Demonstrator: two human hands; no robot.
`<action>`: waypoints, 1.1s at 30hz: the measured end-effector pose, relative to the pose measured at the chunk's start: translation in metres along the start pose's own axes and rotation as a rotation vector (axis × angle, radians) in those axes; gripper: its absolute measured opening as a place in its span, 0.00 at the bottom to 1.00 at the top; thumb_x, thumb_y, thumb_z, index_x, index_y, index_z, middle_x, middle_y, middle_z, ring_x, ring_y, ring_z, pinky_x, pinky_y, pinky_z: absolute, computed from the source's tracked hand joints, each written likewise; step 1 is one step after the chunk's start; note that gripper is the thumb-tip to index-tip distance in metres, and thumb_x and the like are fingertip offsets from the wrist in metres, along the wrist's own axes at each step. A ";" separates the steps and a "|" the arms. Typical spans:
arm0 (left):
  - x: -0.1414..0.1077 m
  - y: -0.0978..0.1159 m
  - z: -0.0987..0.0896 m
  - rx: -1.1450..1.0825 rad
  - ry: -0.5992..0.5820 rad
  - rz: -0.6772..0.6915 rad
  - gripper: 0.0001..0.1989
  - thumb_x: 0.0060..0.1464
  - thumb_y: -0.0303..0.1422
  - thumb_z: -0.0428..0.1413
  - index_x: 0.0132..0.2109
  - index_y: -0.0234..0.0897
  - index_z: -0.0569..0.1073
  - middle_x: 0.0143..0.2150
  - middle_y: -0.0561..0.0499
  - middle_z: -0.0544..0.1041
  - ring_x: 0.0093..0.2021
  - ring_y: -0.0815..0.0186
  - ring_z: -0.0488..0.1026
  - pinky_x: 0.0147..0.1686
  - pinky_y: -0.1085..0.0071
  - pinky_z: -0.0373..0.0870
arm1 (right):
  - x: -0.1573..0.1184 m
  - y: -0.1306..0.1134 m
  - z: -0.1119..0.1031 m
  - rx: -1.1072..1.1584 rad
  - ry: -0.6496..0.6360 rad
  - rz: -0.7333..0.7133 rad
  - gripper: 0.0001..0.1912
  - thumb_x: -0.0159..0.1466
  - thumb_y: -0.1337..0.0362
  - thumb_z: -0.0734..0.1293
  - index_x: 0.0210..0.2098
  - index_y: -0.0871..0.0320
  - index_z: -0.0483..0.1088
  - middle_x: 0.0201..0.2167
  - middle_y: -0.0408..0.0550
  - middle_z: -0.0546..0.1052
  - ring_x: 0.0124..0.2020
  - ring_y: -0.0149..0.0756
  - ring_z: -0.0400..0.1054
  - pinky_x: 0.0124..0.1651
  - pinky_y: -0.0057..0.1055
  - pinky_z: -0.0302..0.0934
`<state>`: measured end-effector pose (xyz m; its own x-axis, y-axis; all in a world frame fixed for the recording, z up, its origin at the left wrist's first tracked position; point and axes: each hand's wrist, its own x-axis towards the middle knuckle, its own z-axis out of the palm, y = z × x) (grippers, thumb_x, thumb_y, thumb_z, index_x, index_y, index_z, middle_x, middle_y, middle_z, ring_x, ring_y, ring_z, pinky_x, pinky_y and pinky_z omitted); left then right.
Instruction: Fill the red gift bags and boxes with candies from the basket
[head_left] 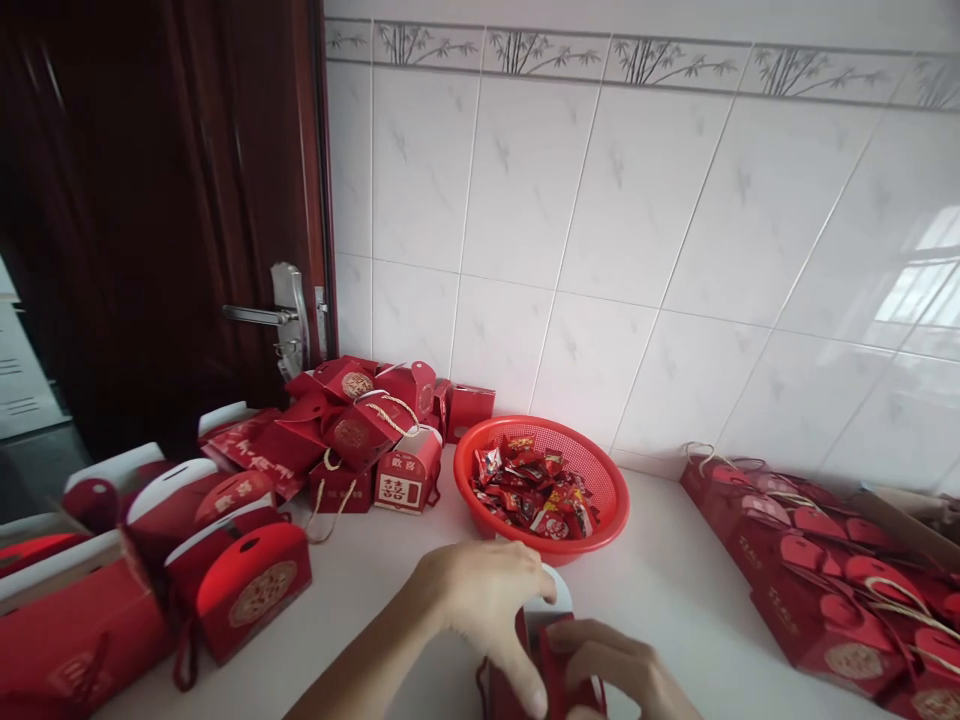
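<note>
Two hands (480, 610) (615, 665) — one red gift box (544, 665) held, one red mesh basket (592, 460), one door handle (255, 315).

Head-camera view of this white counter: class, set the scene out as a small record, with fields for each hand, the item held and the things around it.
left hand: gripping one side of the box
right hand: gripping the other side
item held: red cardboard gift box with white handle
beyond hands: round red plastic basket of red-wrapped sweets
to the left: heap of red gift boxes
to the right: rows of red gift boxes
surface: white counter
</note>
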<state>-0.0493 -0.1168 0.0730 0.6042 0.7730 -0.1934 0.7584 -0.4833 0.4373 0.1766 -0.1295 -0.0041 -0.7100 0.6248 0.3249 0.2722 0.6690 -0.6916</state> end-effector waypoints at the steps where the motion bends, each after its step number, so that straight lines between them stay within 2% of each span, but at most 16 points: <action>1: 0.003 0.003 0.002 0.010 -0.010 -0.026 0.32 0.38 0.52 0.67 0.50 0.45 0.75 0.52 0.48 0.76 0.52 0.49 0.73 0.48 0.59 0.71 | -0.001 0.000 0.000 0.029 0.044 -0.011 0.19 0.66 0.45 0.63 0.34 0.52 0.75 0.45 0.54 0.79 0.48 0.45 0.75 0.51 0.36 0.70; 5: 0.013 0.017 0.011 0.119 -0.014 -0.082 0.22 0.44 0.50 0.64 0.41 0.41 0.76 0.49 0.45 0.73 0.48 0.50 0.73 0.45 0.58 0.71 | -0.005 0.003 0.001 0.123 0.186 -0.078 0.19 0.66 0.45 0.63 0.36 0.52 0.74 0.38 0.54 0.79 0.42 0.43 0.76 0.46 0.36 0.71; 8: 0.019 0.025 0.018 0.191 0.001 -0.099 0.19 0.47 0.44 0.64 0.44 0.39 0.74 0.54 0.41 0.70 0.53 0.47 0.70 0.49 0.55 0.70 | -0.008 0.008 0.001 0.147 0.172 -0.076 0.19 0.64 0.44 0.66 0.36 0.53 0.73 0.38 0.53 0.78 0.41 0.42 0.75 0.45 0.36 0.71; 11: 0.024 0.030 0.025 0.221 -0.007 -0.127 0.19 0.48 0.35 0.64 0.48 0.36 0.72 0.56 0.38 0.68 0.55 0.45 0.67 0.50 0.54 0.70 | -0.008 0.010 -0.002 0.104 0.116 -0.055 0.13 0.64 0.51 0.68 0.34 0.55 0.73 0.38 0.52 0.78 0.41 0.40 0.74 0.44 0.34 0.70; 14: 0.027 0.033 0.030 0.206 0.019 -0.146 0.16 0.51 0.33 0.61 0.47 0.37 0.71 0.53 0.40 0.68 0.53 0.48 0.68 0.50 0.56 0.69 | -0.006 0.013 -0.005 0.094 0.131 -0.064 0.09 0.66 0.58 0.67 0.34 0.55 0.74 0.38 0.53 0.79 0.41 0.39 0.73 0.44 0.34 0.69; 17: 0.030 0.032 0.033 0.198 0.035 -0.150 0.13 0.53 0.32 0.59 0.47 0.39 0.70 0.52 0.42 0.67 0.52 0.50 0.68 0.51 0.56 0.69 | -0.005 0.017 -0.007 0.122 0.172 -0.082 0.09 0.67 0.58 0.66 0.34 0.56 0.75 0.38 0.53 0.79 0.41 0.39 0.73 0.44 0.34 0.69; 26: 0.033 0.028 0.023 0.182 0.032 -0.069 0.12 0.56 0.30 0.56 0.48 0.41 0.70 0.54 0.44 0.64 0.56 0.53 0.66 0.56 0.58 0.66 | -0.003 0.034 0.000 0.142 0.367 -0.133 0.12 0.66 0.58 0.67 0.29 0.57 0.70 0.36 0.52 0.78 0.39 0.38 0.71 0.44 0.37 0.66; 30: 0.034 0.030 0.019 0.166 0.044 -0.054 0.14 0.56 0.30 0.56 0.50 0.43 0.69 0.55 0.46 0.64 0.54 0.55 0.68 0.54 0.60 0.68 | -0.004 0.039 -0.002 0.108 0.392 -0.169 0.12 0.65 0.58 0.68 0.28 0.57 0.67 0.37 0.53 0.77 0.40 0.38 0.70 0.45 0.38 0.65; 33: 0.034 0.030 0.017 0.143 0.068 -0.034 0.17 0.57 0.30 0.55 0.54 0.45 0.68 0.58 0.46 0.62 0.53 0.56 0.70 0.52 0.61 0.69 | -0.005 0.042 -0.006 0.083 0.420 -0.137 0.11 0.62 0.58 0.70 0.29 0.56 0.67 0.39 0.53 0.76 0.42 0.39 0.70 0.45 0.38 0.65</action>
<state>-0.0023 -0.1118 0.0647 0.5630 0.8137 -0.1446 0.8084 -0.5059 0.3008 0.1956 -0.1020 -0.0308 -0.4059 0.6536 0.6388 0.1293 0.7330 -0.6678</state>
